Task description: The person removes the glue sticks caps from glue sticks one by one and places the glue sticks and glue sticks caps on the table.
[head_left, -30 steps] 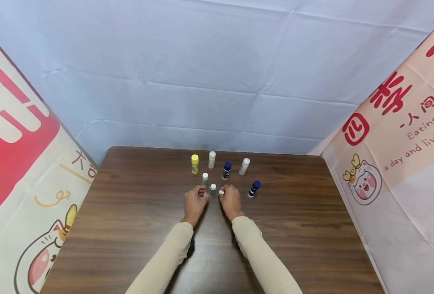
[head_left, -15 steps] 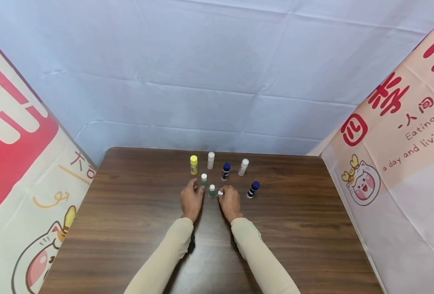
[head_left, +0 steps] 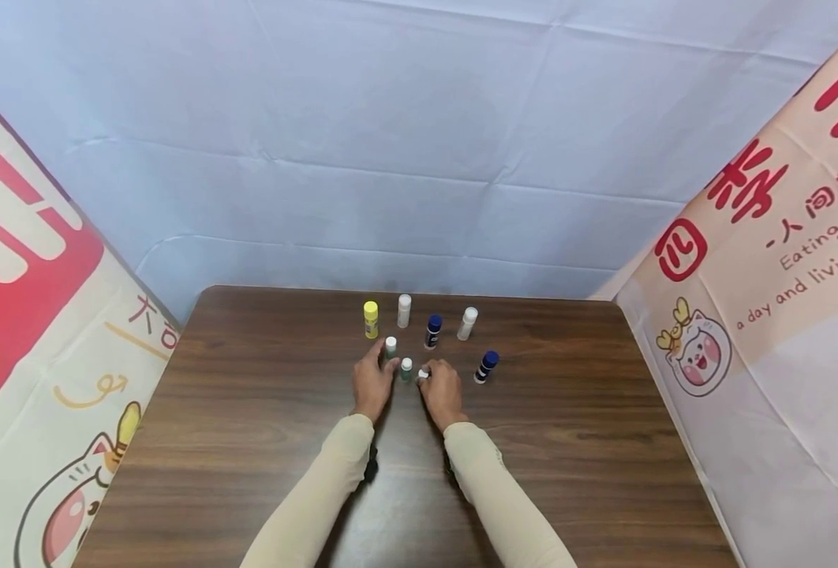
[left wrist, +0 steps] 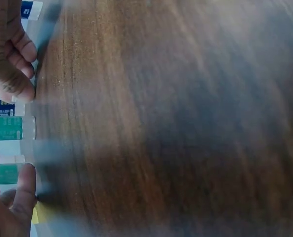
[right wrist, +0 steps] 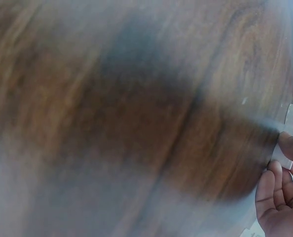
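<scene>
In the head view my right hand (head_left: 443, 391) pinches a small glue stick with a white cap (head_left: 423, 374); its body is mostly hidden by the fingers. Just left of it stands a green glue stick (head_left: 406, 369) with a white cap, upright and untouched. My left hand (head_left: 372, 385) has its thumb and index finger spread near another white-capped green glue stick (head_left: 390, 345). In the left wrist view this green stick (left wrist: 6, 174) shows behind the left thumb (left wrist: 25, 190); contact is hard to tell.
Behind the hands stand a yellow glue stick (head_left: 371, 320), two white ones (head_left: 404, 312) (head_left: 467, 324) and a blue-capped one (head_left: 433, 332). Another blue-capped stick (head_left: 486, 368) is right of the right hand. The brown wooden table (head_left: 568, 442) meets cloth walls (head_left: 362, 181) at the back and sides.
My left hand's fingers, earlier curled in front of the farther green glue stick, have spread and moved up beside it. The right hand keeps its pinch in nearly the same place.
</scene>
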Available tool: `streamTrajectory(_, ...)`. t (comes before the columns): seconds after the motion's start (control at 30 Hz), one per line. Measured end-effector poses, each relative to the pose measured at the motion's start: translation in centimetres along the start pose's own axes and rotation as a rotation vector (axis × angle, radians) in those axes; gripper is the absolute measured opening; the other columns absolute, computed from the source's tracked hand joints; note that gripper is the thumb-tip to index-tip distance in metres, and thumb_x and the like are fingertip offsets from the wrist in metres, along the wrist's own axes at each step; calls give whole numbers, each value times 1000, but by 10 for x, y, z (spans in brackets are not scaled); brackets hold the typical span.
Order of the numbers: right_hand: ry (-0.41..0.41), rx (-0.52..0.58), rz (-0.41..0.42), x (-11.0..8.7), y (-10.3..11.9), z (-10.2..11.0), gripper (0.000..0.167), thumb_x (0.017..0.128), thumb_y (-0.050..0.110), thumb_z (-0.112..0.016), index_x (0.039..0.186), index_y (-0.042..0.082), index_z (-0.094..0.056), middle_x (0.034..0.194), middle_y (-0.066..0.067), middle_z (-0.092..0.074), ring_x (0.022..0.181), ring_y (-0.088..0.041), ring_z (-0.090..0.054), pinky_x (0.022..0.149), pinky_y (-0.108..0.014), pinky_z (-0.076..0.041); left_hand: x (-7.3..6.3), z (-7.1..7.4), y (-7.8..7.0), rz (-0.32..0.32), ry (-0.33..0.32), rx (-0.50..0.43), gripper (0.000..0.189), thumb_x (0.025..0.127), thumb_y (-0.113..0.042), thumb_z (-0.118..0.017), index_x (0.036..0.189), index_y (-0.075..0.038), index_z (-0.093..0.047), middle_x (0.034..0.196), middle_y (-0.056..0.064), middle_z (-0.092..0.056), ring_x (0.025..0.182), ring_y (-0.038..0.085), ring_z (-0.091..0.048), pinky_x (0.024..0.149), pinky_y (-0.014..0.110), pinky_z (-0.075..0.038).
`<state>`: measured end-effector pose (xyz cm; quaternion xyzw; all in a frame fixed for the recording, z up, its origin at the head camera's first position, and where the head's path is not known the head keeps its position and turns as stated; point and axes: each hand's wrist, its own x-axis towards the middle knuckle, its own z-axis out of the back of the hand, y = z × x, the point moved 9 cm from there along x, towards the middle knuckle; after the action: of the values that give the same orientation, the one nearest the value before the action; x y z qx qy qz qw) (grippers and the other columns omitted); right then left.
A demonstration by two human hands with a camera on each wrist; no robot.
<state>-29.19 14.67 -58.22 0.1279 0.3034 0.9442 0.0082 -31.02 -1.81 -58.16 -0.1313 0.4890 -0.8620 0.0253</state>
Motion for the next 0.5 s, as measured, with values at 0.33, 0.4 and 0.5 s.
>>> streamTrajectory(0.33,-2,24,8,-1,1,-3,16,75,1,-79,87,1,-69,82,-8,-62,78,-27,-63,72,-40,-53,2,5,1,-3,-22,3,28,86,-14,-73,112,-4,-70,105,14,-71,100,32,-66,86,46,-51)
streamTrajectory(0.4,2,33,4,-2,0,-3,16,75,-1,-78,87,1,-67,81,-8,-61,76,-27,-61,71,-40,-52,2,5,2,10,-23,0,26,86,-14,-74,110,-4,-70,103,13,-71,98,30,-67,85,45,-52)
streamTrajectory(0.5,16,46,-9,-2,-1,-4,17,77,-2,-76,90,1,-66,81,-9,-59,76,-26,-60,70,-39,-51,2,7,4,34,-26,-24,23,86,-13,-74,107,-4,-70,101,12,-72,95,27,-68,84,42,-53)
